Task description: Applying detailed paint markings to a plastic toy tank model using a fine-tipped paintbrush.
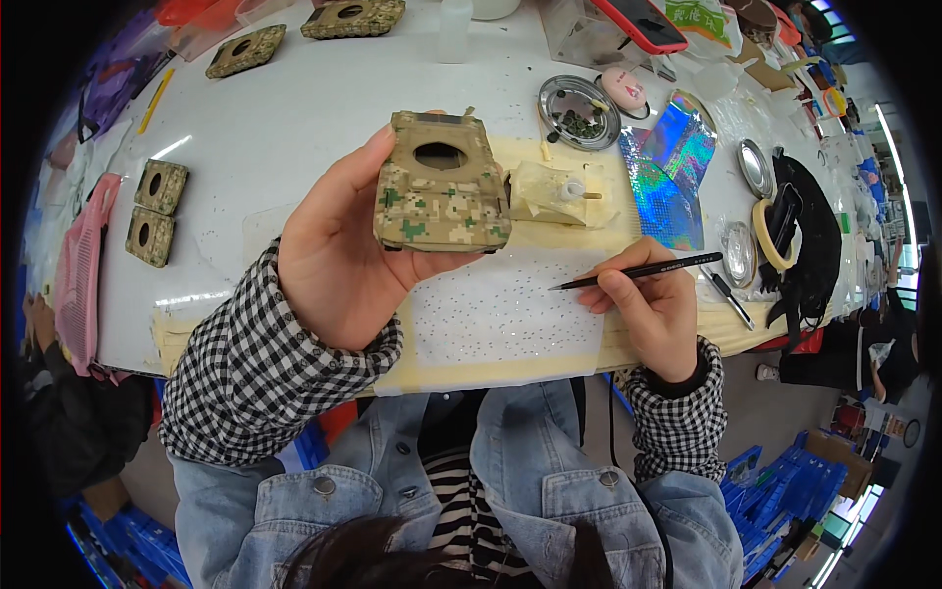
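My left hand is wrapped round a camouflage model tank hull, lifted above the table with its round opening facing up. Between the thumb and fingers of my right hand is a pair of black tweezers, the pointed tip aimed left. Below the tips lies a white sheet strewn with many tiny dark specks, too small to make out. Just right of the hull, a block wrapped in yellowish tape carries a small pale nozzle-like piece.
More camouflage hulls stand at the far left and on the left side. A round metal dish holds small green parts. Beside it are shiny holographic film, a pen, tape roll, black bag and red-cased phone.
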Demonstrator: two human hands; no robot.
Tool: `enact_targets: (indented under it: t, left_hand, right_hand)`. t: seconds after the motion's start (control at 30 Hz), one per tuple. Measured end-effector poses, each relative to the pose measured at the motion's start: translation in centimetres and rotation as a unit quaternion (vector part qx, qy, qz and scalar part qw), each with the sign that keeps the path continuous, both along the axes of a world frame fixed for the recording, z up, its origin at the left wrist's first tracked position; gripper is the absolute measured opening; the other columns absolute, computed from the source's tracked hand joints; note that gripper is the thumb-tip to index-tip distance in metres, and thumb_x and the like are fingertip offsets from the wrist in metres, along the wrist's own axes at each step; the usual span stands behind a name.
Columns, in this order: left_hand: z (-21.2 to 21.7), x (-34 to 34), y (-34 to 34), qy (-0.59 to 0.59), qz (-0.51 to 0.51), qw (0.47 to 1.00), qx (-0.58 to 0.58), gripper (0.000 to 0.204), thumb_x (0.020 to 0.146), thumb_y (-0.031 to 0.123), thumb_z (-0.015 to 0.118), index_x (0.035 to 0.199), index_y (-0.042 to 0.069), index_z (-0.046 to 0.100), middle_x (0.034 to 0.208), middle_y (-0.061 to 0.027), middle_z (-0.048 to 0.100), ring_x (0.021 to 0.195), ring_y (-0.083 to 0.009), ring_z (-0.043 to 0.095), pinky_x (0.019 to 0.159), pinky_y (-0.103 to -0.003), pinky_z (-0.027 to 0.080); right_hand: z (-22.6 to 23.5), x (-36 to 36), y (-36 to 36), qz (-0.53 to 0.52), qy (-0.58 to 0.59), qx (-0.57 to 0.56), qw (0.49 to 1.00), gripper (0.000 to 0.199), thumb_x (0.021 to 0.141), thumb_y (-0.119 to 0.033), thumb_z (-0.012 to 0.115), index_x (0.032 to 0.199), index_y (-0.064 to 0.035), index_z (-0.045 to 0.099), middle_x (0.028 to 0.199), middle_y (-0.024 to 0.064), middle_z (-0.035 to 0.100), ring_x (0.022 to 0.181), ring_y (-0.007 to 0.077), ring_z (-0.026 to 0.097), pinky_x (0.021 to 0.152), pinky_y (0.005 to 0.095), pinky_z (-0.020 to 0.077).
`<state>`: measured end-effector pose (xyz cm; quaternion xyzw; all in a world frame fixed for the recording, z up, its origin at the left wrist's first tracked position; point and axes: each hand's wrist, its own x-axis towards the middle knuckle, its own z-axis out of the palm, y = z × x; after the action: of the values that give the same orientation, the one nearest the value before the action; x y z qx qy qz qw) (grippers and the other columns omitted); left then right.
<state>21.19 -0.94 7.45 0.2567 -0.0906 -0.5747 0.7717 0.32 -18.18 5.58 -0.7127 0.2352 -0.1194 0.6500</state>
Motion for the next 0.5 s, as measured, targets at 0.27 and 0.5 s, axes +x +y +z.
enact_targets:
  t: [0.27, 0.5]
  left_hand:
    - [-0.01, 0.07, 0.02, -0.003, -0.001, 1.000, 0.000, 0.051, 0.099, 0.032, 0.028, 0.138, 0.000, 0.027, 0.129, -0.0304, 0.042, 0.099, -0.0295, 0.062, 0.086, -0.035, 0.055]
    - [-0.04, 0.04, 0.07, -0.004, 0.000, 1.000, 0.002, 0.051, 0.099, 0.033, 0.028, 0.138, 0.000, 0.027, 0.129, -0.0306, 0.041, 0.099, -0.0298, 0.062, 0.085, -0.035, 0.055]
  right_hand:
    - [-0.04, 0.15, 0.16, -0.007, 0.001, -0.013, 1.000, 0.013, 0.091, -0.011, 0.056, 0.088, 0.0017, 0.053, 0.078, 0.0122, 0.064, 0.069, 0.0141, 0.064, 0.064, 0.0243, 0.0517]
    - [-0.08, 0.16, 0.24, -0.016, -0.006, -0.012, 1.000, 0.014, 0.091, -0.011, 0.056, 0.087, 0.0018, 0.052, 0.077, 0.0123, 0.064, 0.068, 0.0143, 0.063, 0.063, 0.0242, 0.0515]
